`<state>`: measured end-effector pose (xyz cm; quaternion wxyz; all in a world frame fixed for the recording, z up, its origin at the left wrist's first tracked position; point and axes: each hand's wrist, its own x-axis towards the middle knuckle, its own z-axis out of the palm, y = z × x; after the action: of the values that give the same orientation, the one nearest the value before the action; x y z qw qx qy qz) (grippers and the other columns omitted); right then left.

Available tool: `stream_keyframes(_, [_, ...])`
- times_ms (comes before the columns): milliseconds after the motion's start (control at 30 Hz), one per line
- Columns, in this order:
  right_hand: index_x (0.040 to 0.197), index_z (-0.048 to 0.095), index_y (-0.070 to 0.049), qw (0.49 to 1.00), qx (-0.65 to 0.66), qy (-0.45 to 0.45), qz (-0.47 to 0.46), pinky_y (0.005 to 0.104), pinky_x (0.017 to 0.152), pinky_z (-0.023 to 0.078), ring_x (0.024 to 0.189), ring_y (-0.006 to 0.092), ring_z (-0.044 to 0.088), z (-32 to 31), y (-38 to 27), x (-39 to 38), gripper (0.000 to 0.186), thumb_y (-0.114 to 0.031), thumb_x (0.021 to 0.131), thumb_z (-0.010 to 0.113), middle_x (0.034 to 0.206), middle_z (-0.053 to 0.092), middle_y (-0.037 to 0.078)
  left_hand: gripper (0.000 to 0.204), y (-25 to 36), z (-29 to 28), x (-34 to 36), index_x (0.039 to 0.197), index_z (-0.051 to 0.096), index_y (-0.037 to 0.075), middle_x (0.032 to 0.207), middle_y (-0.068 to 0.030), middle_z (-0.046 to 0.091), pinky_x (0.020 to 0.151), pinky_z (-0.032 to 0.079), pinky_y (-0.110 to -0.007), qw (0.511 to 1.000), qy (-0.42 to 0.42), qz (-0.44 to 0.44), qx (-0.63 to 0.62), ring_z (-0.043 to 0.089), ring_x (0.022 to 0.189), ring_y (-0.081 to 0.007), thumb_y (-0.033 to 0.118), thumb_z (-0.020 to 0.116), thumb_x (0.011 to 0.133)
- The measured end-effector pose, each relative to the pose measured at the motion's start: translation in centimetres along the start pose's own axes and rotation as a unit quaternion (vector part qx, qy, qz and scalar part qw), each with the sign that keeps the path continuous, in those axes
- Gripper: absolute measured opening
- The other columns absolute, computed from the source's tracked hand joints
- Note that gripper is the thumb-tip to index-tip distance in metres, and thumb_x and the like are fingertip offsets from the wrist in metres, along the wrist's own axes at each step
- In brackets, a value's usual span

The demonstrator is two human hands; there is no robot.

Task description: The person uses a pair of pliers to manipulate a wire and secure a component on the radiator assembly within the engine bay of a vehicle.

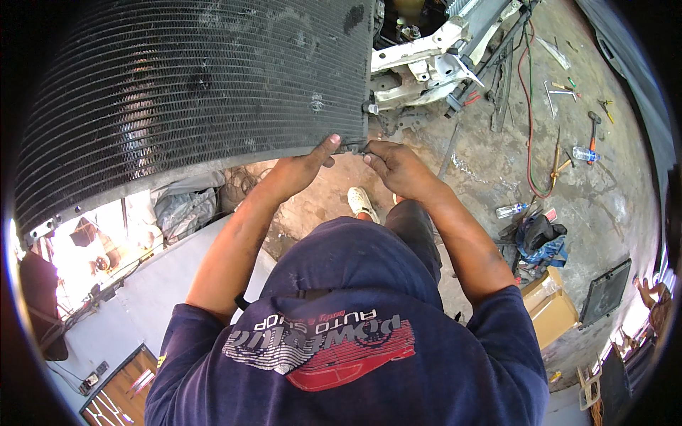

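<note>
A large black finned radiator [213, 85] fills the upper left, its lower right corner between my hands. My left hand [312, 162] grips the lower edge near that corner, thumb on the face and fingers curled behind it. My right hand [389, 165] is closed at the corner beside a small dark fitting [355, 148], fingers bent round that end of the radiator. A small pale cylindrical fitting [371, 108] sticks out from the side edge above my right hand.
A white car front frame [419, 67] stands beyond. Red and green hoses [529, 128], a hammer [593, 135], bottles [584, 153], tools and a cardboard box [545, 309] lie on the concrete floor at right. A pale panel [99, 298] is at lower left.
</note>
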<state>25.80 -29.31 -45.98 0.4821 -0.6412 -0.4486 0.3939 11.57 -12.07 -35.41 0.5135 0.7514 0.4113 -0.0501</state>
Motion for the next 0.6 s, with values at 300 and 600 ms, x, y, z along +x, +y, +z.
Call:
stream_keyframes(300, [0.131,0.065,0.0,0.935,0.191,-0.078,0.287,0.0372,0.065,0.055,0.071,0.0219,0.065,1.6,-4.1,-0.7,0.039,-0.031,0.109,0.055,0.085,0.069,0.013,0.048,0.1,0.0,0.1,0.116,0.069,-0.001,0.087,-0.0129,0.071,0.057,0.046,-0.03,1.0,-0.005,-0.023,0.013,0.063,0.072,-0.0144,0.046,0.067,0.103])
stream_keyframes(600, [0.1,0.062,-0.001,0.909,0.281,-0.054,0.302,0.0319,0.052,0.054,0.057,0.0171,0.06,2.4,-6.6,-0.6,0.028,-0.026,0.11,0.053,0.077,0.063,0.009,0.048,-0.5,0.4,0.2,0.113,0.071,-0.001,0.082,-0.0115,0.071,0.051,0.041,-0.028,1.0,0.013,-0.009,-0.014,0.05,0.059,-0.01,0.045,0.069,0.102])
